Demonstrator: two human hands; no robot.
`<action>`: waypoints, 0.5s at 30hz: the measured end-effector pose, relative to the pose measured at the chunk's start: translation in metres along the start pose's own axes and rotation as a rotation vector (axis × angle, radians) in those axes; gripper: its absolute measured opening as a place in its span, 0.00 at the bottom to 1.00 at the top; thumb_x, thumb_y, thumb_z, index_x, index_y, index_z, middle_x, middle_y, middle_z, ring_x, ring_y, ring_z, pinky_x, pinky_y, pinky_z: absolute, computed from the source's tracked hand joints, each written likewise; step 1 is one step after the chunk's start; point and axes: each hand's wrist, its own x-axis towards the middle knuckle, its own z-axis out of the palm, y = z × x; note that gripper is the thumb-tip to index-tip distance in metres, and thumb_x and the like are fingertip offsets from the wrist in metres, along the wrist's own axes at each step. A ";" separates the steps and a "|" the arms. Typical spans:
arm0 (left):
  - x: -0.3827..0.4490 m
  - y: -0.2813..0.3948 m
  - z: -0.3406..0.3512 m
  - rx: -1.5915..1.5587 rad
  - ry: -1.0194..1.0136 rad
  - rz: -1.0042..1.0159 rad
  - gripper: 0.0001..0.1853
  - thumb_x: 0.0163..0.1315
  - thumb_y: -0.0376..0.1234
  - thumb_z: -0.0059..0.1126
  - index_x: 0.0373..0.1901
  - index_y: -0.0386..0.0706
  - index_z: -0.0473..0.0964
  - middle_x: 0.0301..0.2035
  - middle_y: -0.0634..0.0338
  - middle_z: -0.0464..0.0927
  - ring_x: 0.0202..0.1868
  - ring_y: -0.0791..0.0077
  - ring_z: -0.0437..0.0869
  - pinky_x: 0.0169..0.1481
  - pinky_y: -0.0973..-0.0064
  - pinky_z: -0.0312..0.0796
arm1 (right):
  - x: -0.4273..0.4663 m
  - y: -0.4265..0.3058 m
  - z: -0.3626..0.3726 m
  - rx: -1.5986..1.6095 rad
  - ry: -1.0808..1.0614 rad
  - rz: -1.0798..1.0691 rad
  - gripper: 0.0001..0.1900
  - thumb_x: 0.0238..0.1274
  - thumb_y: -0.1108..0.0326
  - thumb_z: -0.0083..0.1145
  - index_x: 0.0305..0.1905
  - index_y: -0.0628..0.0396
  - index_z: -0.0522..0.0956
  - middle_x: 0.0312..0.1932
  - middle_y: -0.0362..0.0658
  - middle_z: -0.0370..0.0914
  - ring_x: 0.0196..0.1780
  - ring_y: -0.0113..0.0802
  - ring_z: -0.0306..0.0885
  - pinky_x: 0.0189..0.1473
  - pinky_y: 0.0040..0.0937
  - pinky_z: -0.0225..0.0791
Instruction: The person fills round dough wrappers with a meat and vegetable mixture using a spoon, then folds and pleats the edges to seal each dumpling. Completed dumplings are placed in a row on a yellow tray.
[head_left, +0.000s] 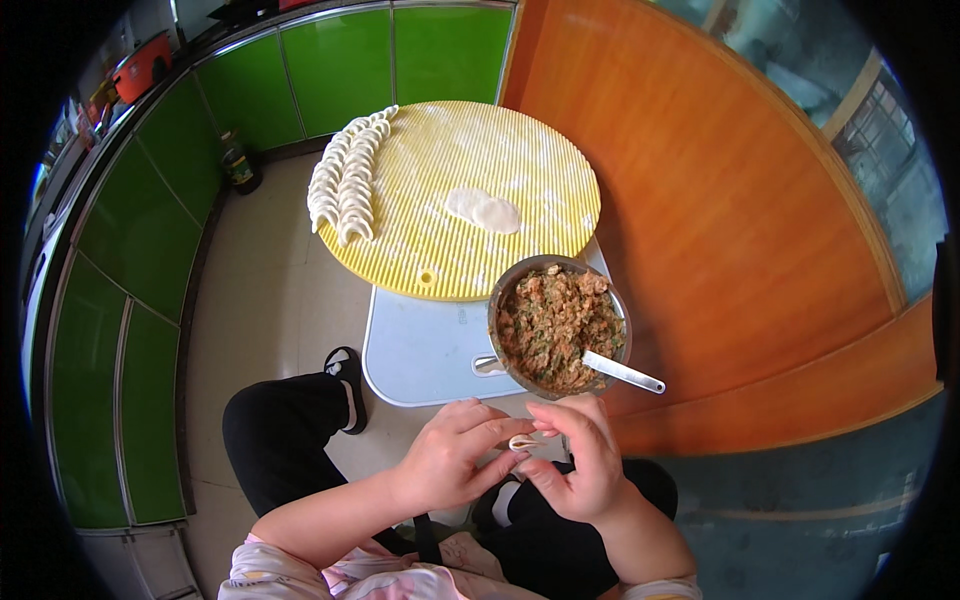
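Note:
A folded dumpling (525, 442) is pinched between the fingers of my left hand (461, 454) and touched by the fingers of my right hand (577, 457), just below a metal bowl (493, 330). Ground filling with green bits (555, 322) fills the bowl, and a metal-handled utensil (626, 371) rests in it, its handle over the right rim. Two flat dough wrappers (482, 210) overlap on a round yellow ribbed board (442, 262) dusted with flour. Along the board's left edge lie two curved rows of shaped dumplings (356, 180).
Under the board and bowl stands a light blue table (420, 352). Green cabinets (337, 64) curve along the left and back, with a dark bottle (240, 166) on the floor beside them. An orange-brown wooden panel (720, 225) rises at the right. An orange pot (142, 69) sits on the counter.

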 end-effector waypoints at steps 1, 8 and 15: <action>-0.001 0.000 0.000 0.004 -0.016 -0.013 0.16 0.58 0.31 0.70 0.47 0.40 0.81 0.35 0.56 0.81 0.36 0.58 0.81 0.42 0.64 0.73 | -0.002 0.002 -0.001 0.027 0.004 0.033 0.15 0.64 0.60 0.67 0.46 0.57 0.77 0.37 0.43 0.76 0.39 0.39 0.75 0.46 0.37 0.66; -0.007 -0.006 -0.018 -0.470 -0.429 -0.288 0.13 0.65 0.33 0.67 0.48 0.36 0.81 0.38 0.54 0.82 0.36 0.64 0.82 0.43 0.68 0.72 | 0.008 0.027 -0.014 0.133 -0.437 -0.007 0.07 0.70 0.63 0.56 0.38 0.53 0.74 0.31 0.40 0.73 0.34 0.41 0.71 0.43 0.36 0.60; -0.005 -0.011 -0.018 -0.520 -0.377 -0.279 0.13 0.70 0.32 0.61 0.52 0.36 0.79 0.46 0.52 0.82 0.50 0.62 0.83 0.57 0.68 0.73 | -0.013 0.030 -0.004 0.319 -0.155 0.244 0.06 0.71 0.70 0.58 0.39 0.59 0.74 0.28 0.41 0.77 0.31 0.35 0.78 0.33 0.32 0.70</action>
